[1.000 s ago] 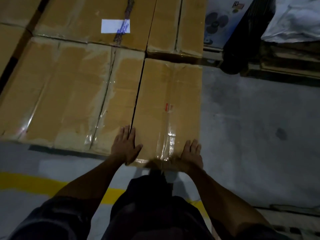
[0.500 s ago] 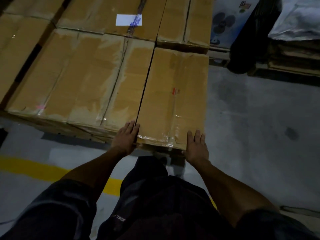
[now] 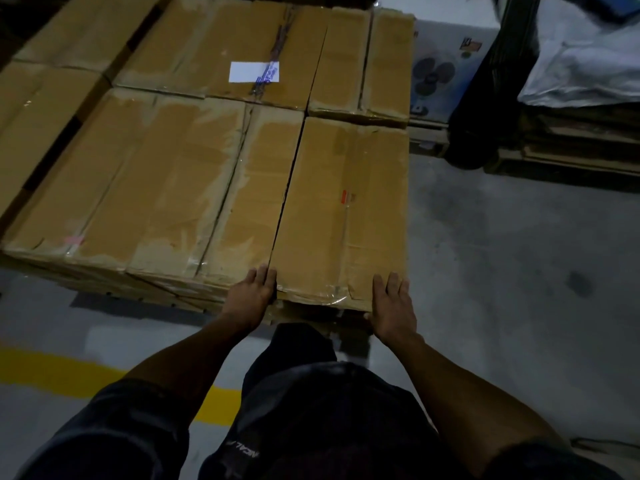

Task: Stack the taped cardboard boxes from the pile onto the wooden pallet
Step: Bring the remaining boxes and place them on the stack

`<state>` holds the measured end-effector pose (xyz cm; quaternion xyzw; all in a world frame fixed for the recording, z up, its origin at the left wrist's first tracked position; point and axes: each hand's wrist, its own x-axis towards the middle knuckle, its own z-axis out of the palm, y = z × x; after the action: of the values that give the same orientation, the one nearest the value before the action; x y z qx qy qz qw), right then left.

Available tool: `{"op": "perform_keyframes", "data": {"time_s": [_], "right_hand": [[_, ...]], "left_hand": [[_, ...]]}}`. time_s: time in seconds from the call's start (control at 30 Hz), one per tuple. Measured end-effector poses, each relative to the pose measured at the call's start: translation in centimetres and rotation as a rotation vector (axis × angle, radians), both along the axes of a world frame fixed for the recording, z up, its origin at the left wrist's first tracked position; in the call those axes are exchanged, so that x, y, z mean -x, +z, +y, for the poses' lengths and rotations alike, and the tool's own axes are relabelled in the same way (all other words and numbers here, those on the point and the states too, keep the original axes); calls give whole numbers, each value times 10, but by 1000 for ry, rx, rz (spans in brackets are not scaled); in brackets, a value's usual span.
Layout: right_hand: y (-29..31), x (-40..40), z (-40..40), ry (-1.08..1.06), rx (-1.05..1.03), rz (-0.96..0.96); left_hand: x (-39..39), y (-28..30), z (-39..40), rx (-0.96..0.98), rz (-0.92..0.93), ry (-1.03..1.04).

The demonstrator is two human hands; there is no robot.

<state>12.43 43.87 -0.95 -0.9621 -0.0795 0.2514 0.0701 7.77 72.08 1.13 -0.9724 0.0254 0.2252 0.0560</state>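
Note:
A long taped cardboard box lies at the right end of a flat layer of similar boxes. My left hand clasps its near left corner, fingers in the gap beside the neighbouring box. My right hand grips the near right corner, fingers spread on the top edge. More boxes lie behind, one with a white label. The wooden pallet under the stack is mostly hidden; dark slats show below the near edge.
Grey concrete floor spreads to the right. A yellow line crosses the floor at lower left. A printed fan carton, a dark wrapped column and stacked pallets stand at the back right.
The view has pulled back and up from the stack. Both hands slid to the near corners of the right-hand box and stay on it.

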Motion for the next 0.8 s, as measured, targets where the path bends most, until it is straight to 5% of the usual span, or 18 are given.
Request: {"op": "perform_keyframes", "data": {"time_s": [0.53,0.8], "right_hand": [[-1,-11,3,-4,20,31],[18,-25,5,-16,17,169]], "left_hand": [[-4,-11,16,-8,-72,-78],[-16,-4,16,146,-9,-21]]}}
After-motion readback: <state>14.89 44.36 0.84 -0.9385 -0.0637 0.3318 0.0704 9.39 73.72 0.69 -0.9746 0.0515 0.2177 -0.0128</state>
